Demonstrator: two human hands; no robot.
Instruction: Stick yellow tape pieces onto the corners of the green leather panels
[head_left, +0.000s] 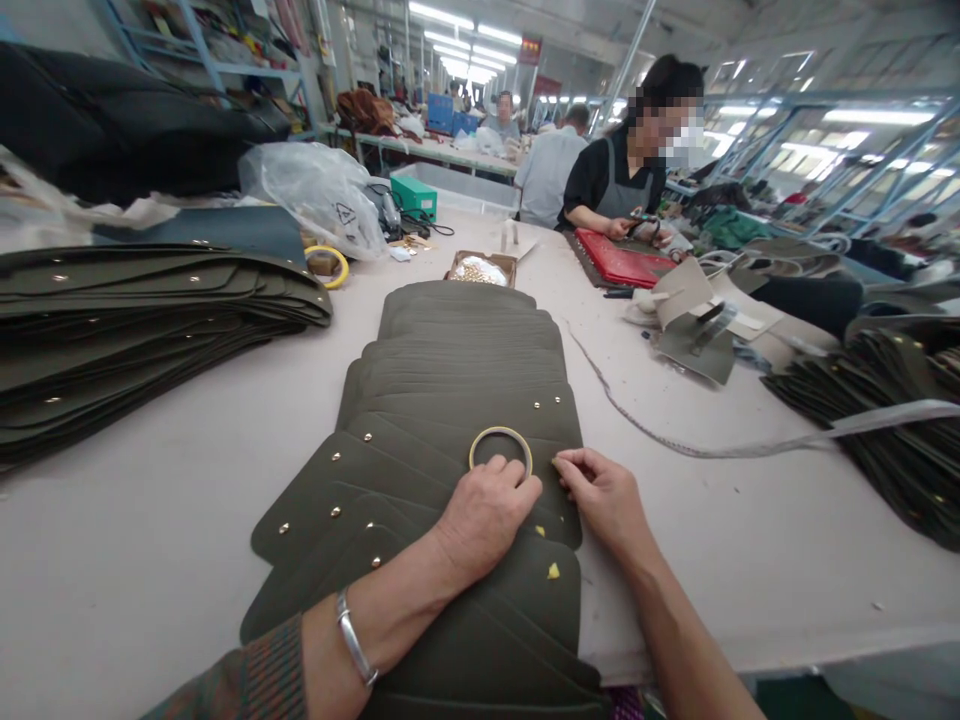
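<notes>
Overlapping dark olive panels (442,400) with small metal studs lie fanned out down the table in front of me. My left hand (491,505) grips a roll of yellow tape (500,432) above these panels, its fingers curled over the near rim. Just to the right, my right hand (604,490) pinches a tiny yellowish bit, probably tape, between thumb and fingertips at the panels' right edge. Two small yellow pieces (553,571) stick to the panels below my hands. A silver bangle (354,637) circles my left wrist.
More olive panels (150,300) are piled at left and at far right (885,420). Beyond the fanned panels sits a small box of metal studs (481,270). A white cord (675,445) crosses the table at right. A co-worker (630,160) handles a red piece (621,258).
</notes>
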